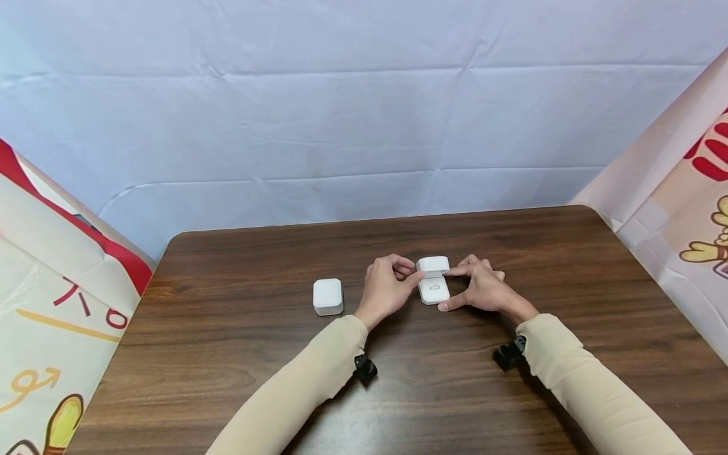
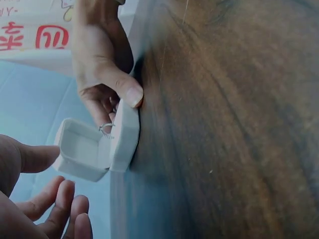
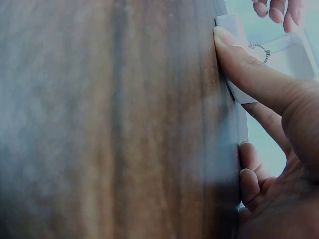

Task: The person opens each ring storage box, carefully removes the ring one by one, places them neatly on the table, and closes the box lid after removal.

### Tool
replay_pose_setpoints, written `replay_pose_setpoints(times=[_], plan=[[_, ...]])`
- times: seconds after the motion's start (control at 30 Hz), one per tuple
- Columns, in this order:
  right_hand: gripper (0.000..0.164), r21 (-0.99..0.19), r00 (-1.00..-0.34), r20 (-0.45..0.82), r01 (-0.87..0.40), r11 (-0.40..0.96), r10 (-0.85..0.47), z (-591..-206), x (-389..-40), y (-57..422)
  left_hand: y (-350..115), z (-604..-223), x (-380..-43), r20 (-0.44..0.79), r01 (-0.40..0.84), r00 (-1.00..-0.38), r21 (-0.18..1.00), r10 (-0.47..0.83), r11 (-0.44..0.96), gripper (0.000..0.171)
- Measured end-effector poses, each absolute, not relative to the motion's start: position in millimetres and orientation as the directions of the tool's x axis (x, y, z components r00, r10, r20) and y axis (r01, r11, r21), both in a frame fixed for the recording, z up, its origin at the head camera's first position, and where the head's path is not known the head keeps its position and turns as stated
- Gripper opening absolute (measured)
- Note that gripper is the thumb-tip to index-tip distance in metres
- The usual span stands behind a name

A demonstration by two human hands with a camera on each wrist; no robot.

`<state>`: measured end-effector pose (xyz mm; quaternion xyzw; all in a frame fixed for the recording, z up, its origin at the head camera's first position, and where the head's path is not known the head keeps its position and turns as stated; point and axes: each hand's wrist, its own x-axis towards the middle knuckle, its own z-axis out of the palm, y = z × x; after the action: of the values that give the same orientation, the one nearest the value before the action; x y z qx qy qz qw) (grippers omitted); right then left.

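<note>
Dk wood-grain table [image 1: 216, 341] backed by pale cloth [image 1: 341, 126]. Open wht ring box [image 1: 432, 282] flanked by L hand [image 1: 384, 287], fingers loose, & R hand [image 1: 483, 287], by which box is pinched.

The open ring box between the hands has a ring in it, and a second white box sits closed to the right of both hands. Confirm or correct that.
Wrong side: in the head view, the closed second white box sits left of both the left hand and right hand. The open ring box between them does have a ring in it.
</note>
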<state>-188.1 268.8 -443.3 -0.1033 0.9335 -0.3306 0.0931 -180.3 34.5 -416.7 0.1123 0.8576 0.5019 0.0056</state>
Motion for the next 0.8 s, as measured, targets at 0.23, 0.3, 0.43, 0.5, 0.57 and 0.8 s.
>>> replay_pose_setpoints(times=[0.23,0.3,0.43,0.5,0.57,0.8], plan=[[0.079,-0.642,-0.960,-0.111,-0.127,0.756,-0.256,-443.3,-188.5,269.0,37.8,-420.3,-175.9,0.084,0.177,-0.976,0.846,0.202,0.504,0.012],[0.079,-0.641,-0.960,-0.111,-0.128,0.756,-0.256,-443.4,-188.5,269.0,40.0,-422.6,-175.5,0.084,0.179,-0.975,0.844,0.205,0.505,0.008],[0.079,-0.642,-0.961,-0.109,-0.128,0.756,-0.255,-443.0,-188.2,268.8,44.4,-427.4,-175.4,0.085,0.184,-0.974,0.835,0.209,0.518,0.004],[0.078,-0.643,-0.961,-0.108,-0.128,0.755,-0.254,-442.8,-188.1,268.8,46.8,-429.3,-175.5,0.087,0.191,-0.973,0.827,0.214,0.530,0.004],[0.078,-0.642,-0.961,-0.108,-0.127,0.756,-0.253,-442.6,-188.0,268.8,49.4,-430.4,-175.5,0.088,0.197,-0.971,0.819,0.221,0.539,0.003],[0.078,-0.637,-0.962,-0.108,-0.128,0.760,-0.252,-442.7,-188.1,268.9,57.4,-433.9,-176.6,0.093,0.207,-0.970,0.802,0.225,0.560,0.006]])
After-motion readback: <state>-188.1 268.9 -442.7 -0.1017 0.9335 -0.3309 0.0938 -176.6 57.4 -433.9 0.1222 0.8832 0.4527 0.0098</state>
